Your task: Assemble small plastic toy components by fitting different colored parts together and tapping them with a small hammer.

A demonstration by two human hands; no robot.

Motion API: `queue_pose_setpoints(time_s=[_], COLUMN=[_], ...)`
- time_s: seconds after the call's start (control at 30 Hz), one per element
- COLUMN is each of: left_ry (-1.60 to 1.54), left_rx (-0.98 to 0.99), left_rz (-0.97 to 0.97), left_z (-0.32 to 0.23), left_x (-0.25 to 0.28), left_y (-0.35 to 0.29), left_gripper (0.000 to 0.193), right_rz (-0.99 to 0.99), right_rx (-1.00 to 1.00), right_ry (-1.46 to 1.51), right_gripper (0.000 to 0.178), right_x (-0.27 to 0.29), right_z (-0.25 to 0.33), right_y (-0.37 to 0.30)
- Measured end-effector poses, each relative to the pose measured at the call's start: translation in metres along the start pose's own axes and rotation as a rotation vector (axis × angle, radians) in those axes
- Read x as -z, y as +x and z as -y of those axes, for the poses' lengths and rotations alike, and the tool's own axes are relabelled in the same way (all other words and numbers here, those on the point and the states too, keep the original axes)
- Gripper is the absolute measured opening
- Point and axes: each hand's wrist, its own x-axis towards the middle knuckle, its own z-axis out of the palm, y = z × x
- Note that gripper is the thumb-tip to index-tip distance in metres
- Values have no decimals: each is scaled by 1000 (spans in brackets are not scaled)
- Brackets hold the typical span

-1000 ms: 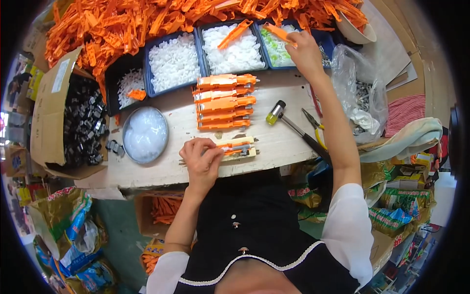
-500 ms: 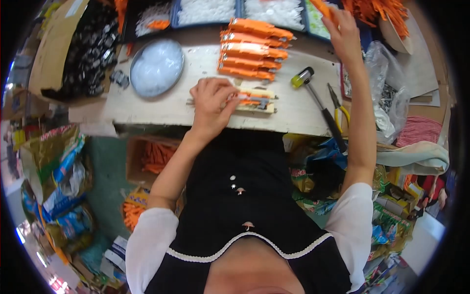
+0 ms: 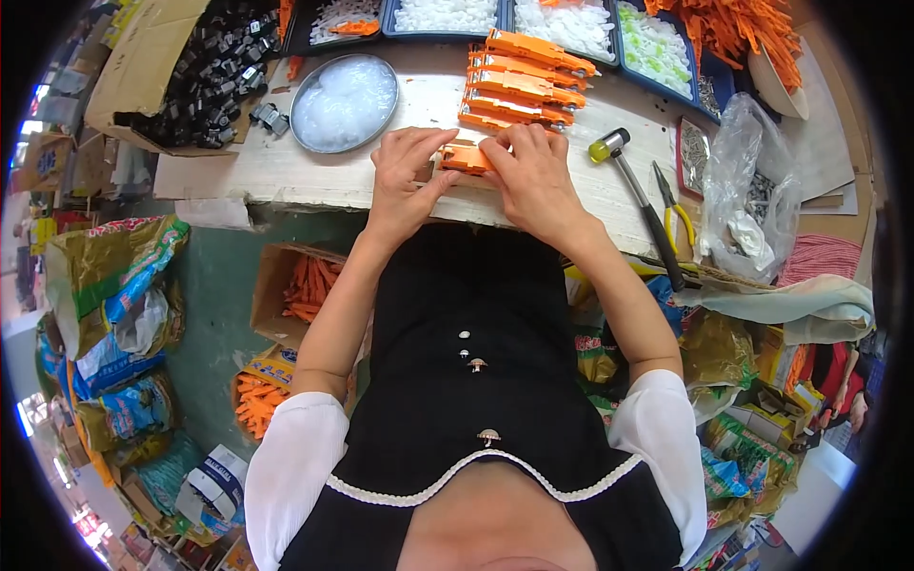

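Both hands meet at the near edge of the bench, around a long orange plastic casing (image 3: pixel 464 157). My left hand (image 3: pixel 405 186) closes thumb and fingers about its left end. My right hand (image 3: pixel 535 176) grips its right part from above, covering that end. The pale assembly block underneath is mostly hidden by casing and hands. Just beyond lies a row of several assembled orange pieces (image 3: pixel 522 81) with metal tips. A round dish (image 3: pixel 344 103) of whitish, translucent material sits beyond my left hand.
A hammer (image 3: pixel 636 195) with a yellow-green head face and yellow-handled pliers (image 3: pixel 674 207) lie to the right. Blue trays (image 3: pixel 657 48) of small parts line the back. A carton of black parts (image 3: pixel 214 76) stands left; a clear plastic bag (image 3: pixel 752 190) rests at right.
My right hand has come back from the far right trays with an orange piece, now over the pale block. My left hand has stayed at the block. The view has shifted slightly.
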Motion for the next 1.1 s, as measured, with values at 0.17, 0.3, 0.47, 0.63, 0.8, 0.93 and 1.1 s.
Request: queue_pose_setpoints(time_s=[0.17, 0.3, 0.47, 0.63, 0.8, 0.93, 1.1], left_ry=[84, 80, 157, 426, 469, 524, 599], left_rx=[-24, -55, -98, -299, -381, -410, -462], left_rz=[30, 68, 196, 329, 422, 464, 555], left_z=[2, 8, 5, -1, -2, -8, -14], left_x=[1, -2, 1, 6, 4, 4, 6], left_y=[2, 5, 15, 17, 24, 28, 32], left_gripper=[39, 36, 37, 45, 45, 49, 54], right_rz=[37, 91, 59, -156, 14, -31, -88], right_rx=[-8, -42, -53, -319, -591, -486, -343], right_ry=[-51, -92, -36, -120, -531, -247, 119], right_gripper=[24, 23, 27, 31, 27, 21, 15], right_x=[-1, -4, 0, 32, 41, 39, 61], right_z=[4, 4, 1, -41, -72, -73, -11], right_y=[1, -1, -4, -40, -90, -90, -59])
